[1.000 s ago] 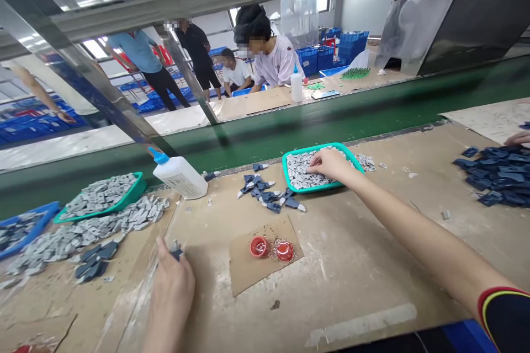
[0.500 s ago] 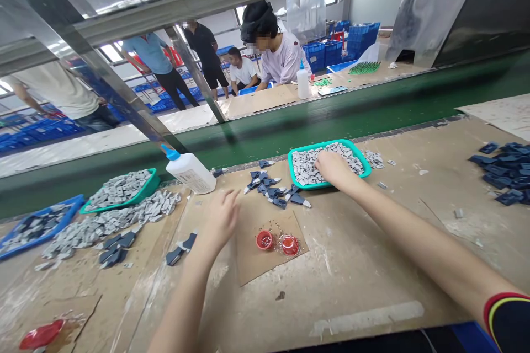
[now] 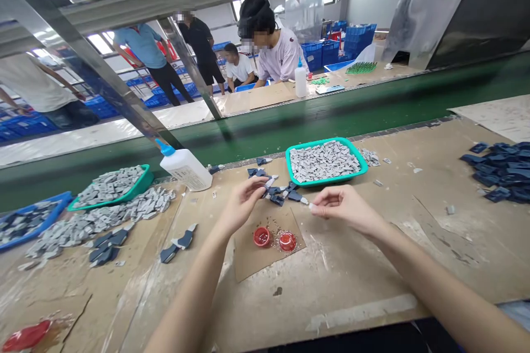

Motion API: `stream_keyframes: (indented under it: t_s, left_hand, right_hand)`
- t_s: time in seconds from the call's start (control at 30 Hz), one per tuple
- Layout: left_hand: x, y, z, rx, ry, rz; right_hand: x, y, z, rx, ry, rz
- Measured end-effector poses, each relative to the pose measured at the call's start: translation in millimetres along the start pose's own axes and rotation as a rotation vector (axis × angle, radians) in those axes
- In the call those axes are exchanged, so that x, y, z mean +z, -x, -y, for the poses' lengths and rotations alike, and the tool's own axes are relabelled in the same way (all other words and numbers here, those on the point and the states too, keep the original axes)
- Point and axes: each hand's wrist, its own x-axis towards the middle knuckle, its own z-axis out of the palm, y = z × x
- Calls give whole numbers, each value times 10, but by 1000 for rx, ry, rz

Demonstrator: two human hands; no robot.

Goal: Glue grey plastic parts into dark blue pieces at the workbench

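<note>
My left hand (image 3: 240, 204) reaches into a small heap of dark blue pieces (image 3: 278, 192) and pinches one with a pale tip. My right hand (image 3: 342, 207) hovers just right of that heap, thumb and forefinger pinched on a small grey chip. Behind it stands a teal tray (image 3: 360, 157) full of grey chips. Two red caps (image 3: 273, 239) sit on a piece of cardboard (image 3: 248, 259) below both hands. Two joined blue pieces (image 3: 179, 244) lie on the table to the left.
A white glue bottle with a blue nozzle (image 3: 184, 168) leans at the bench's far edge. Another teal tray (image 3: 141, 183), loose grey chips (image 3: 95, 220) and a blue tray (image 3: 49, 209) are at left. More blue pieces (image 3: 503, 171) are heaped at right. Beyond the green conveyor (image 3: 372, 110), other people work.
My right hand left the teal tray and came toward me, pinching a grey chip. My left hand put down blue pieces at left, then moved right into the blue heap.
</note>
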Motion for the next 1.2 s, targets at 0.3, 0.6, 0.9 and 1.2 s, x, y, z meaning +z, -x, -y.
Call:
stream_keyframes:
  t_s: [0.3,0.6,0.9,1.2]
  left_hand:
    - [134,1016,-446,-423,842,-391]
    - [230,1342,-336,-386,749,-650]
    - [324,1405,-238,-456,740,-782]
    - [575,1338,-178,-352,732,-707]
  right_hand:
    - [452,152,-194,87,-57,87]
    - [546,95,-349,218,-38,72]
    - [602,67,-379,163,-17,89]
    - [507,188,-73,166,-75,127]
